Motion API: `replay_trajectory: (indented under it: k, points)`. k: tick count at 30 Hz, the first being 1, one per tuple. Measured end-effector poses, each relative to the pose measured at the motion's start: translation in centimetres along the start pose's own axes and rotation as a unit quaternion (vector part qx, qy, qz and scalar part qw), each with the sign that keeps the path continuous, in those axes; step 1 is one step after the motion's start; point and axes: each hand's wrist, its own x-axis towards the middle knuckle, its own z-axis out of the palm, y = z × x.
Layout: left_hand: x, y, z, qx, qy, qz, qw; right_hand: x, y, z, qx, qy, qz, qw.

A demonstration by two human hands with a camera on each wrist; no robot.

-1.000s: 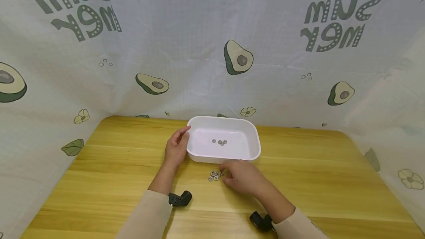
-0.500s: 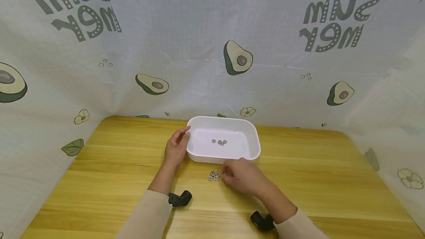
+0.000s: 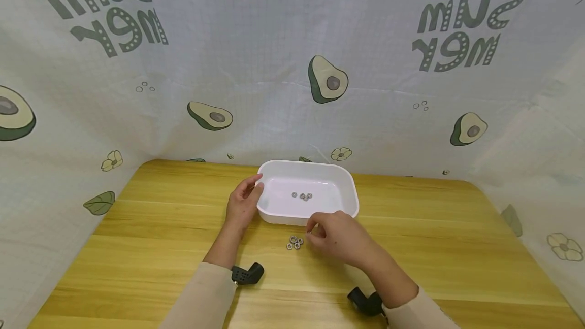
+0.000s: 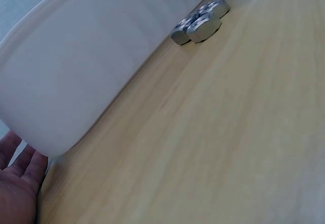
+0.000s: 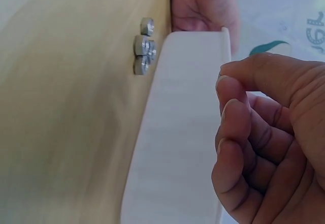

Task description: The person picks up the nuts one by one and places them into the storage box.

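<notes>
A white tray (image 3: 279, 219) stands on the wooden table with several small metal nuts (image 3: 310, 195) on its floor. My left hand (image 3: 241, 208) rests against the tray's left end, fingers loosely extended; in the left wrist view its fingers (image 4: 34, 169) touch the corner of the tray (image 4: 76, 71). Thumb and index finger of my right hand (image 3: 340, 237) pinch a nut (image 3: 309, 232), mostly hidden, just in front of the tray's near wall. In the right wrist view the other fingers of that hand (image 5: 274, 137) are curled. Several loose nuts (image 3: 297, 245) lie together left of it.
The wooden table (image 3: 183, 237) extends to both sides of the tray. Behind it hangs a pale cloth (image 3: 265, 65) printed with avocados and lettering, close to the tray's far side. Black devices (image 3: 249, 273) are worn on both wrists.
My right hand has lifted a nut off the right side of the loose group and moved slightly up and toward the tray. My left hand and the tray have stayed in place.
</notes>
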Motion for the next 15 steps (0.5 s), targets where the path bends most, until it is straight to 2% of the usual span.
replay_trajectory:
  k: [7, 15]
  points:
    - [0.0, 0.1, 0.0, 0.0, 0.0, -0.004, 1.0, 0.2, -0.1, -0.9, 0.019, -0.001, 0.036, 0.9992]
    - [0.0, 0.1, 0.0, 0.0, -0.001, -0.005, 1.0, 0.9, 0.4, -2.1, 0.01, 0.012, 0.046, 0.9988]
